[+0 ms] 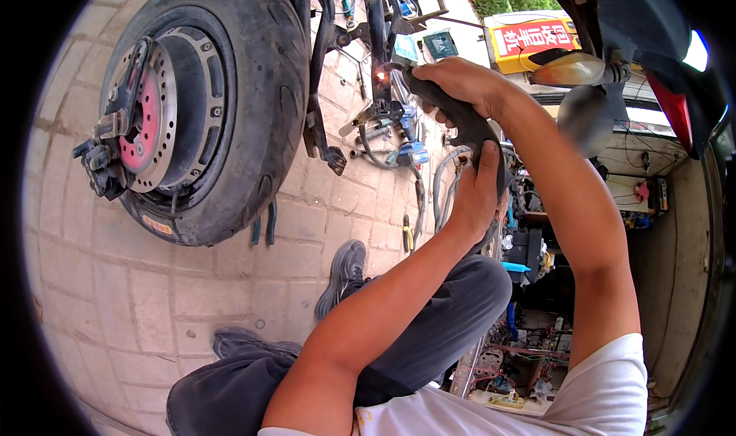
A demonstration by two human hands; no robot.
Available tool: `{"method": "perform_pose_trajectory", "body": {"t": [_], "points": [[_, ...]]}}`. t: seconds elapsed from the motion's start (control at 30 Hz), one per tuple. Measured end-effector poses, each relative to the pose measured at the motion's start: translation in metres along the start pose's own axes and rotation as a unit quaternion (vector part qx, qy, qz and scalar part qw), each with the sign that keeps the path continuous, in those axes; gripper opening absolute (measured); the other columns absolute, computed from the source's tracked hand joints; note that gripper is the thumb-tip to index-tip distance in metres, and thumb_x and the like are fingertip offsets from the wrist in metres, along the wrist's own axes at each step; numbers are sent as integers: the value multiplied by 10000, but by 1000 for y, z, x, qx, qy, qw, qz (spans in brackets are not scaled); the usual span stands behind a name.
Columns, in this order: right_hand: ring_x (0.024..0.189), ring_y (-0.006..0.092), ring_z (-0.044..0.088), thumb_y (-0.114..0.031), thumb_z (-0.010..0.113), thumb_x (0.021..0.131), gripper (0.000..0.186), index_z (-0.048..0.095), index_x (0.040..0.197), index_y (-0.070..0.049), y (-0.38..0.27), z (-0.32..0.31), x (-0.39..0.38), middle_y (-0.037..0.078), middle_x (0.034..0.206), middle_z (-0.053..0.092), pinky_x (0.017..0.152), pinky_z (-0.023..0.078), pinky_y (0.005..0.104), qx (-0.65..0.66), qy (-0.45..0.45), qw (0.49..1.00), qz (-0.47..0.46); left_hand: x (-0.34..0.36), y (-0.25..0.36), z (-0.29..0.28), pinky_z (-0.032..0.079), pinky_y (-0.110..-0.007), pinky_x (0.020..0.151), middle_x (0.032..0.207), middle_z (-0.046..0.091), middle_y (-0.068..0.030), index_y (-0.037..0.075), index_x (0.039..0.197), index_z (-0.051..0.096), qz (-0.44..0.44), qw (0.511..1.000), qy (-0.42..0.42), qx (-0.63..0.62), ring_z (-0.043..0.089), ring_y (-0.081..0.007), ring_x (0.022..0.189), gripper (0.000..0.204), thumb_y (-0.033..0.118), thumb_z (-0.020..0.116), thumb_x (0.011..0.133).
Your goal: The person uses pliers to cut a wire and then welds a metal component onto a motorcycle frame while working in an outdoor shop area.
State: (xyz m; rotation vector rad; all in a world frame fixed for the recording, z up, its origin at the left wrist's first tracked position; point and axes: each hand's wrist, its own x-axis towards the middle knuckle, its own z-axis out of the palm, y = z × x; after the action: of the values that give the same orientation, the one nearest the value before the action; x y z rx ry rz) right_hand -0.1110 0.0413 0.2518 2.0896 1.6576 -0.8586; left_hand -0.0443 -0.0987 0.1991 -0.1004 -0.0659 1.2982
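Note:
Both my hands grip a long black curved tool-like object [445, 102] whose exact kind I cannot make out. My right hand [458, 82] is closed over its upper part, near the narrow tip. Lower down, my left hand [479, 194] wraps around it, with the thumb lying along its side. The tip reaches a dark metal frame [377, 29], where a small orange glow [381, 75] shows. To the left of the frame stands a wheel [264, 91] with a black tyre, a drilled brake disc [165, 121] and a pink-red centre.
Sockets and blue tools [412, 154] lie on the brick paving [299, 206] below the frame. Yellow-handled pliers [407, 233] are near my shoe [343, 275]. A turn signal [569, 69] hangs at upper right, before a yellow-and-red box [529, 41]. Cluttered parts and wires fill the right side.

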Motion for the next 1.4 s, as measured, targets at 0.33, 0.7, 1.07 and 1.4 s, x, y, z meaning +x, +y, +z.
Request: {"method": "perform_pose_trajectory", "body": {"t": [0.33,0.7,1.07,1.4], "points": [[524,210,584,-253,488,926,262,581,857,-18,-20,6,11,119,674,579,474,513,368,-62,-19,998,-6,1,16,1,327,-291,384,485,421,-20,92,691,461,16,999,-6,-32,405,-139,377,645,693,400,918],[548,199,604,-205,493,892,212,569,841,-14,-52,22,11,110,717,597,459,526,372,-200,12,980,16,6,38,10,321,-291,436,508,376,-11,87,753,504,-2,995,-7,-96,345,-135,397,713,787,404,848],[497,223,557,-131,461,864,166,527,788,0,-55,29,12,133,657,536,411,483,378,-209,21,978,13,0,43,10,329,-294,446,498,379,-8,86,774,524,5,997,-16,-77,355,-137,399,740,810,382,835],[483,196,569,-317,512,927,327,574,759,-43,-54,28,20,109,618,553,403,487,356,-220,23,975,14,3,47,10,345,-312,439,496,384,-12,92,766,512,6,996,-9,-85,367,-145,392,728,802,375,843]]}}
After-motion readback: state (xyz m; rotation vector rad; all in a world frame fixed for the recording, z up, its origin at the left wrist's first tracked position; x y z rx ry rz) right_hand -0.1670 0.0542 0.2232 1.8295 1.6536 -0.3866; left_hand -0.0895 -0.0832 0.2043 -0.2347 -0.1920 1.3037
